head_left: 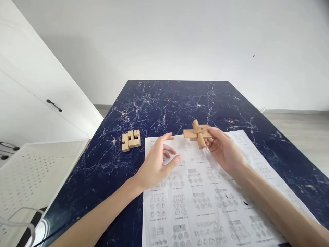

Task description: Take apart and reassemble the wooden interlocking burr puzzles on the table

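Note:
My right hand [223, 147] grips one end of a wooden interlocking puzzle [196, 133], several pale pieces crossed through each other, held just above the top of the sheet. A small dark mark shows on one of its pieces. Left of the puzzle, my left hand [160, 161] is raised over the paper with thumb and fingers apart, holding nothing. Beyond that hand, to the left, several loose notched wooden pieces [131, 140] stand side by side on the dark table. Fingers of my right hand underneath the puzzle are partly hidden.
A white instruction sheet [185, 206] with rows of printed diagrams covers the near part of the blue marbled table [164, 103]. White cabinets [38, 79] stand on the left, above a white perforated panel [33, 164] with a cable. A pale wall rises behind the table.

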Action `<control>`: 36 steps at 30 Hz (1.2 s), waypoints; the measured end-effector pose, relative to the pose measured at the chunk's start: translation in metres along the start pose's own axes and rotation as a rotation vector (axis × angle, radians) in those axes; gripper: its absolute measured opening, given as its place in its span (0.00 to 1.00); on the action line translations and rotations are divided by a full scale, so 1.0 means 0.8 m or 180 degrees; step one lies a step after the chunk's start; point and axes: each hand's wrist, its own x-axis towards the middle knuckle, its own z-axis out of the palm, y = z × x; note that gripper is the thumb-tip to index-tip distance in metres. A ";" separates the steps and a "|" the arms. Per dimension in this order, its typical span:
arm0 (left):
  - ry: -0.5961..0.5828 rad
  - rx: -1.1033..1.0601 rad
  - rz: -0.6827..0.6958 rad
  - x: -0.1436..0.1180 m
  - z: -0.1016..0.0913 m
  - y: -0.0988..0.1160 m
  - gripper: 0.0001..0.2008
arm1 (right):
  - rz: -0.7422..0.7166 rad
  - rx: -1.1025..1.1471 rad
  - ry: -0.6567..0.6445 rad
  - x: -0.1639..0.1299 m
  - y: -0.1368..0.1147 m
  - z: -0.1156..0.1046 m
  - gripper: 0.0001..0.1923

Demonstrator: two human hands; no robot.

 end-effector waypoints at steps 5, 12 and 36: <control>-0.0097 0.0337 0.0045 -0.001 -0.004 -0.002 0.20 | -0.0796 -0.0278 0.1264 0.041 -0.019 -0.056 0.10; -0.0234 0.1109 0.0446 0.002 -0.014 -0.012 0.19 | -0.1164 -0.0302 0.2066 0.057 -0.036 -0.102 0.09; -0.0250 0.2074 0.0409 0.022 -0.021 -0.037 0.34 | -0.1073 -0.1579 0.2590 0.014 -0.071 -0.143 0.02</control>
